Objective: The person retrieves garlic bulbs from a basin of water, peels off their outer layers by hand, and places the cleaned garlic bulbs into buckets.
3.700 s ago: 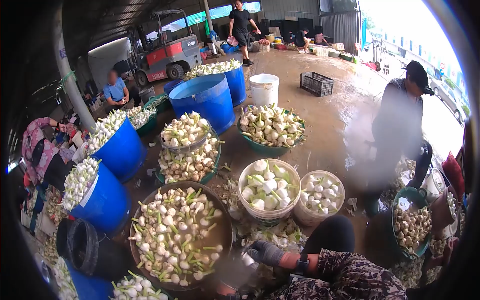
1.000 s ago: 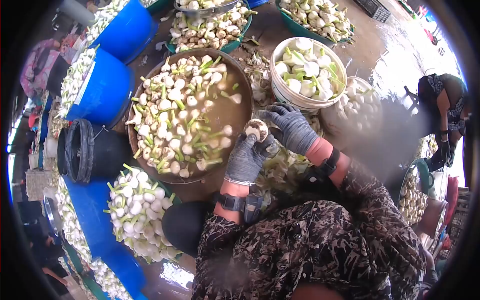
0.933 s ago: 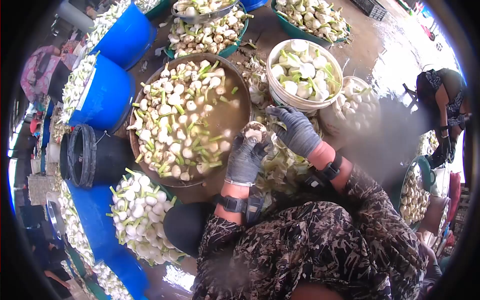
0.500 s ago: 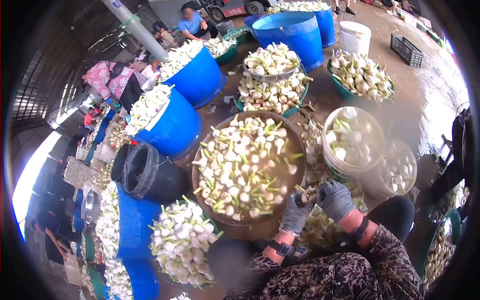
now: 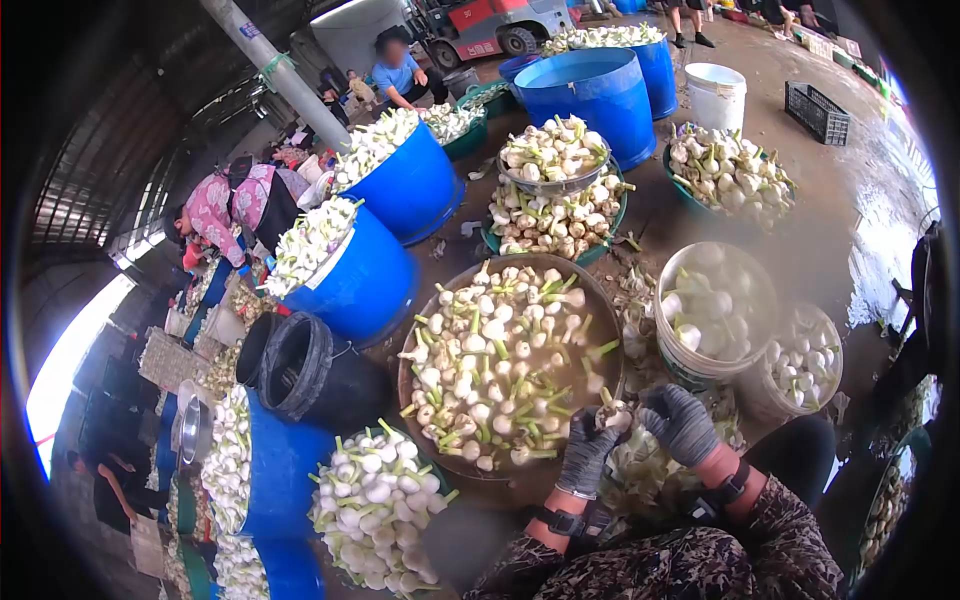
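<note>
Right of the frame's lower centre, pinching a garlic bulb [image 5: 614, 415] in the gloved left hand [image 5: 590, 448], with the right hand [image 5: 682, 425] curled just beside it, grip impossible to tell; near a watery basin [image 5: 607, 322] at centre, below a white bucket [image 5: 688, 368].

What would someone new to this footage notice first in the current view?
Probably the wide round basin of garlic bulbs in murky water, just ahead of the gloved hands, with the left hand holding a bulb near its rim and the right hand close beside it. The big blue tubs also stand out, several heaped with garlic along the left side, as does the red and grey forklift at the top.
</note>
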Tool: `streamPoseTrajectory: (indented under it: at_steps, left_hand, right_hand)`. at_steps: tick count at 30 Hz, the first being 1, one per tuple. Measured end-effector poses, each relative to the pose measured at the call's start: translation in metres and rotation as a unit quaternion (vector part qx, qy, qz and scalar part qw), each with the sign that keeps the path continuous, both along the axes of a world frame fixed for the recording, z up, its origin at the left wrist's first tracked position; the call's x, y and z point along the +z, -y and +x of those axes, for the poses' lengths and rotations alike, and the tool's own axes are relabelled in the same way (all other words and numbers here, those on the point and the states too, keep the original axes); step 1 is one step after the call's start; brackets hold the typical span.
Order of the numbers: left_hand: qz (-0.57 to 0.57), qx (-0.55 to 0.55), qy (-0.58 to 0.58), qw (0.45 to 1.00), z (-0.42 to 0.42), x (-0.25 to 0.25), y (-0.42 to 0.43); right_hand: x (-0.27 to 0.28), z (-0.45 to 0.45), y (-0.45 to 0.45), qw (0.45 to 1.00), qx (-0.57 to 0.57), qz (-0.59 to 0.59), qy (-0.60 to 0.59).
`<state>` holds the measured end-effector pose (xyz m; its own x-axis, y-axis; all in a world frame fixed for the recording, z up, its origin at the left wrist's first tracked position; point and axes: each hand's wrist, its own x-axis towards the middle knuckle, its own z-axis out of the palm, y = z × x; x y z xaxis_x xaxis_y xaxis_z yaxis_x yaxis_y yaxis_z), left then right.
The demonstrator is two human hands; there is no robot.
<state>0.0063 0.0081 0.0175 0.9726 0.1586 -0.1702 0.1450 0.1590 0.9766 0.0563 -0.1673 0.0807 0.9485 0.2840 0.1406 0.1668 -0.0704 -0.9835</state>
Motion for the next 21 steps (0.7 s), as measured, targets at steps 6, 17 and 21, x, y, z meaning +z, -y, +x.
streamPoseTrajectory:
  at_steps: [6, 17, 21]
  left_hand:
    - [0.021, 0.047, 0.054, 0.997, -0.004, -0.010, 0.016]
    - [-0.366, -0.041, 0.046, 0.929, -0.006, -0.008, 0.002]
    - [-0.329, -0.004, 0.018, 0.944, 0.001, -0.018, 0.002]
  right_hand:
    - [-0.010, -0.004, -0.005, 0.966, -0.023, -0.196, 0.167]
    - [-0.102, 0.046, 0.041, 0.931, -0.131, -0.341, 0.026]
    - [-0.020, 0.024, 0.018, 0.936, -0.086, -0.230, 0.252]
